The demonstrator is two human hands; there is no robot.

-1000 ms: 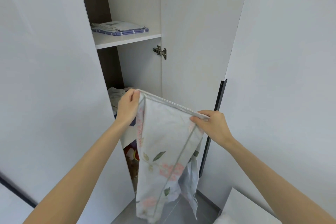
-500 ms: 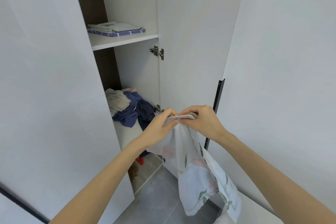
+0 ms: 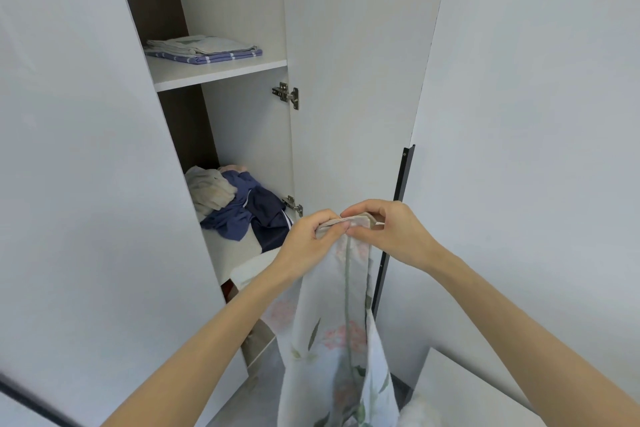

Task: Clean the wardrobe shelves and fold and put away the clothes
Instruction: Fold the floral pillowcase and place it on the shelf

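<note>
One view only: head-worn, wide-angle. Faces forward and slightly down into the open wardrobe (image 3: 242, 135), near its doors. Forearms enter from bottom edge; left hand (image 3: 304, 239) and right hand (image 3: 391, 229) sit close, just below frame centre.

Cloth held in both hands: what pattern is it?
Pale cloth printed with pink flowers and green leaves; head view.

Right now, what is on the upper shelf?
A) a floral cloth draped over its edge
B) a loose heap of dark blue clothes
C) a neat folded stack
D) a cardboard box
C: a folded stack lies flat on the upper shelf; the blue heap is on the lower shelf, and the floral cloth hangs from the left hand and right hand.
</note>
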